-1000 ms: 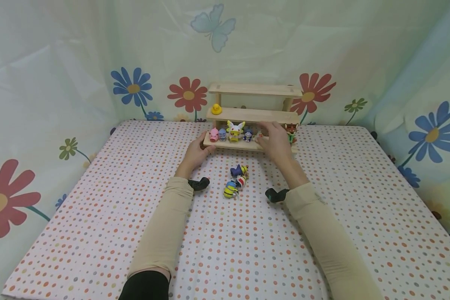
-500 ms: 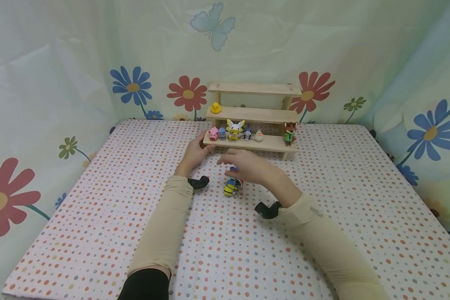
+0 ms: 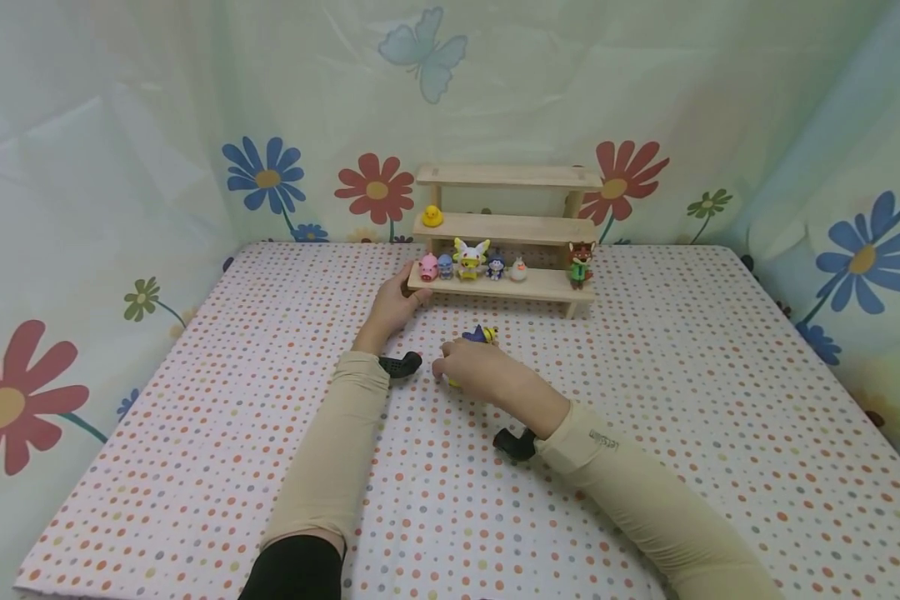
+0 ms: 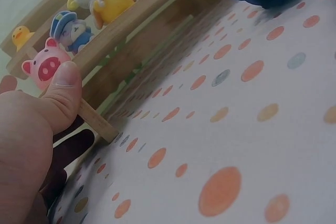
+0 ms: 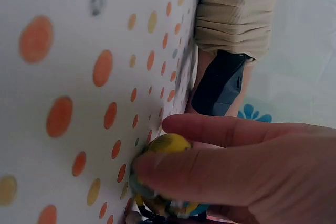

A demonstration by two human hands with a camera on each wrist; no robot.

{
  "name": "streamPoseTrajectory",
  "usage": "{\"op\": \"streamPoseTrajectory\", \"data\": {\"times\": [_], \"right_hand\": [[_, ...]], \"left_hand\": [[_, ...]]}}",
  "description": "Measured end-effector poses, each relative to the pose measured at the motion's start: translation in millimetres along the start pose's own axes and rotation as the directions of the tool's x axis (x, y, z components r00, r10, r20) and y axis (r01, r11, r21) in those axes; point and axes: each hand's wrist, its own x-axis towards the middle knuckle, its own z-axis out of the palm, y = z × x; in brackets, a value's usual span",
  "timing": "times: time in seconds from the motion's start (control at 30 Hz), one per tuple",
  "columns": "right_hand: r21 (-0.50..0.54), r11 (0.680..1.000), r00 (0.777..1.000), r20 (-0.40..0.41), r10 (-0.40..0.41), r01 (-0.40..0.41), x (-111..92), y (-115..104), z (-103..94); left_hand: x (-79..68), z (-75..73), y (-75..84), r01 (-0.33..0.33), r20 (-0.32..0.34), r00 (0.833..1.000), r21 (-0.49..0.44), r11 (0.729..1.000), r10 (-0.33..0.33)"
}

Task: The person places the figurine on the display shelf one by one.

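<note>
My left hand [image 3: 392, 307] grips the left end of the lowest tier of a three-tier wooden display shelf [image 3: 543, 285]. In the left wrist view its thumb lies on the tier's front edge beside a pink pig figurine [image 4: 46, 66]. Down on the tablecloth, my right hand [image 3: 483, 371] has its thumb and fingers around a yellow striped toy figurine [image 5: 171, 142], which the hand mostly hides in the head view. Just beyond that hand lies a purple-and-yellow figurine [image 3: 480, 333].
Several figurines stand along the lowest tier, among them a white-eared yellow one [image 3: 470, 260], a white chick-like one [image 3: 518, 269] and a fox [image 3: 581, 267]. A yellow duck [image 3: 432, 217] sits on the middle tier. A dotted cloth [image 3: 307, 292] covers the table.
My right hand has left the white chick-like figurine on the lowest tier and come down toward me to the loose figurines on the cloth. The left hand stays on the shelf.
</note>
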Motion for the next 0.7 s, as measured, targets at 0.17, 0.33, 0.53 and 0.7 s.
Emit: {"op": "streamPoseTrajectory", "data": {"times": [0.17, 0.33, 0.53, 0.7], "right_hand": [[0.030, 0.999, 1.000, 0.000, -0.025, 0.025, 1, 0, 0.6], [0.213, 0.970, 0.993, -0.020, -0.115, 0.117, -3, 9, -8.1], [0.529, 0.814, 0.968, -0.196, -0.158, 0.240, -6, 39, -16.1], [0.686, 0.685, 0.925, -0.377, 0.045, 0.246, -11, 63, -20.0]], "left_hand": [[0.0, 0.2, -1.1, -0.013, -0.005, 1.000, -0.003, 1.000, 0.013], [-0.2, -0.4, -0.2, -0.017, -0.007, 1.000, 0.001, 1.000, 0.017], [1.7, 0.1, -2.6, -0.036, -0.013, 0.999, 0.025, 0.999, 0.037], [1.2, 1.5, -5.4, -0.041, -0.012, 0.999, 0.016, 0.999, 0.041]]}}
